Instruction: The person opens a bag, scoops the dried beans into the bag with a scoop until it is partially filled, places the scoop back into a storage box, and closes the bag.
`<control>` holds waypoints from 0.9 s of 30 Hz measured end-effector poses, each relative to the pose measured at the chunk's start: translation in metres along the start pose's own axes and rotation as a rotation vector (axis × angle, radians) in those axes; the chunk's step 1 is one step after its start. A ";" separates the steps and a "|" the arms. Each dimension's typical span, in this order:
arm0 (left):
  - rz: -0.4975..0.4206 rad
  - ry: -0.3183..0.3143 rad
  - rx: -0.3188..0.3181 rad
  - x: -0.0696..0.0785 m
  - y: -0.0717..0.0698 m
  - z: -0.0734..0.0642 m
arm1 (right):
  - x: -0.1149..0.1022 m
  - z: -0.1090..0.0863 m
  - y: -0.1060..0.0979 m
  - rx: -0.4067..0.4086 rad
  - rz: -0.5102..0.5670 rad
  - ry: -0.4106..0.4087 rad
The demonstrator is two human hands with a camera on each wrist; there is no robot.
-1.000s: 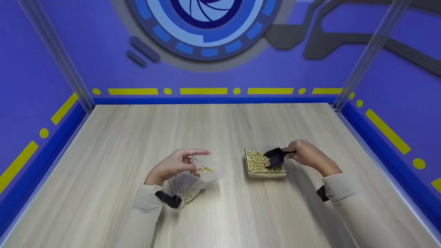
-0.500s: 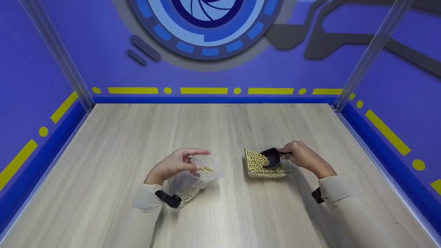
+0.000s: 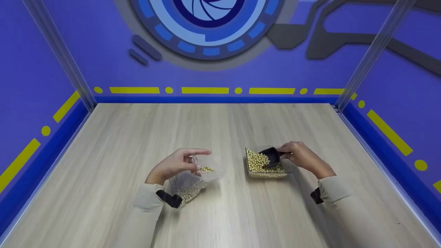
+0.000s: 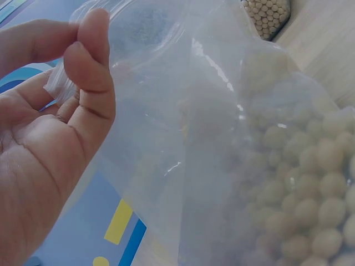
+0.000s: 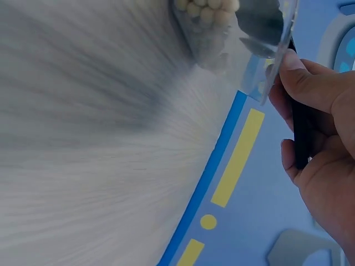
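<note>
My left hand (image 3: 172,165) pinches the rim of a clear zip bag (image 4: 155,111), holding its mouth open. Round pale beans (image 4: 321,199) fill the lower part of the bag, which slants down onto the table. To the right stands a clear rectangular container (image 3: 268,176) of the same beans (image 3: 256,162). In my right hand (image 3: 305,156) is a black scoop (image 3: 272,155), gripped by its handle (image 5: 301,133). The scoop dips into the beans at the container's right half, its front edge buried among them. From the right wrist, the fingers show close beside the container's rim.
The wood-grain table (image 3: 220,127) lies under everything. Blue panels with yellow markings (image 3: 205,90) enclose its back and sides. A strip of table separates bag and container.
My right hand has shifted a little left, moving the scoop further left through the beans. The left hand and bag have stayed in place.
</note>
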State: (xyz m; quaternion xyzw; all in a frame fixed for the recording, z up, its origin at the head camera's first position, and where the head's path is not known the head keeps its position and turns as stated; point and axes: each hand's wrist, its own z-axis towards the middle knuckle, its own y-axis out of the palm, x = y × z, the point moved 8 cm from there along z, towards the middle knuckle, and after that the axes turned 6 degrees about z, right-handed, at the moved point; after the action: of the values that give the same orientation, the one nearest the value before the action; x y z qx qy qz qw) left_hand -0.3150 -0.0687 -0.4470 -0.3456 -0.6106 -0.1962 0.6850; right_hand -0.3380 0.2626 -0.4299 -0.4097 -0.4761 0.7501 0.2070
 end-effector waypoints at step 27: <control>0.000 -0.026 0.008 -0.002 0.002 0.002 | 0.009 0.002 0.034 -0.160 0.184 0.132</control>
State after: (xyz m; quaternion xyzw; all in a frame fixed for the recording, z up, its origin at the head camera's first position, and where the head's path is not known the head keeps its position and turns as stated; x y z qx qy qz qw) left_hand -0.3156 -0.0660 -0.4498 -0.3454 -0.6203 -0.1892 0.6783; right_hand -0.3420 0.2525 -0.4633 -0.5153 -0.4801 0.6970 0.1348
